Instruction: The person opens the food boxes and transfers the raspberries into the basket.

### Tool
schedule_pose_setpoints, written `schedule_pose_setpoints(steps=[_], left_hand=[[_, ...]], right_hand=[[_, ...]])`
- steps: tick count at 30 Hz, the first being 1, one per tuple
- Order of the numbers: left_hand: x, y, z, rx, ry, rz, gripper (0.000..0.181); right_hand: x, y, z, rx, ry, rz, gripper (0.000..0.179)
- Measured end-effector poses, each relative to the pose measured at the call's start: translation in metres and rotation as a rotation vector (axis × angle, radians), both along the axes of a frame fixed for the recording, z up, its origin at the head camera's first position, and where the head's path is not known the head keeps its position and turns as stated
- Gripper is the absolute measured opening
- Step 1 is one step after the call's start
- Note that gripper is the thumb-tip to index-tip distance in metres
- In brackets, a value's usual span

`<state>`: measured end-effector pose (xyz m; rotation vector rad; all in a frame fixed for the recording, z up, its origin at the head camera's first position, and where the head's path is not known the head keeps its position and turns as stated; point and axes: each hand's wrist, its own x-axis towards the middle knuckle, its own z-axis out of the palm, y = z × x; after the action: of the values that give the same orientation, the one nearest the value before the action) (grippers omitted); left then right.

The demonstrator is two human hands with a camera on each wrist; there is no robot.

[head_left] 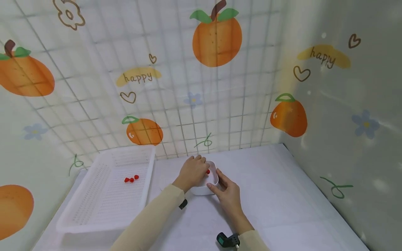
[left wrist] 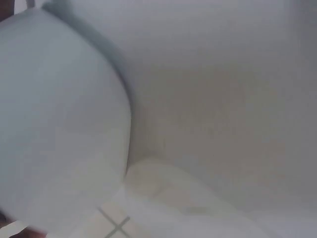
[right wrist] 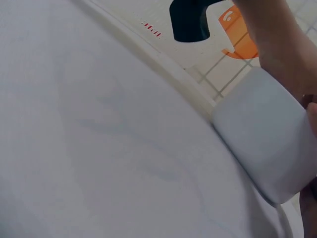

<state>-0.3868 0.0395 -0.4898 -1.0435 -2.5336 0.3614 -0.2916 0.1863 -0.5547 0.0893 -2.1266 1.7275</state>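
A small white box (head_left: 201,190) with rounded corners stands on the white table. My right hand (head_left: 230,197) grips its right side, thumb at the near rim and fingers round the far side. My left hand (head_left: 195,171) reaches over the box's left side with bent fingers, the fingertips down inside. Beside them a small red piece (head_left: 208,171) shows; whether the fingers pinch it is hidden. In the left wrist view the box wall (left wrist: 64,119) fills the left part. The right wrist view shows the box (right wrist: 267,134) close up, the hands mostly cut off.
To the left lies a wide white perforated basket (head_left: 103,202) with three small red pieces (head_left: 132,180) in it. A printed curtain (head_left: 216,104) over a wire grid rises behind the table (head_left: 282,209). Each wrist carries a black device (head_left: 227,240).
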Motion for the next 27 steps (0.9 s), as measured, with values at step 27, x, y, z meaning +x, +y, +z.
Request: schedule_pose_setpoints(steps=[27], left_hand=[[-0.012, -0.114, 0.095, 0.133, 0.102, 0.152, 0.019]], right_hand=[[-0.005, -0.002, -0.003, 0.000, -0.073, -0.002, 0.074]])
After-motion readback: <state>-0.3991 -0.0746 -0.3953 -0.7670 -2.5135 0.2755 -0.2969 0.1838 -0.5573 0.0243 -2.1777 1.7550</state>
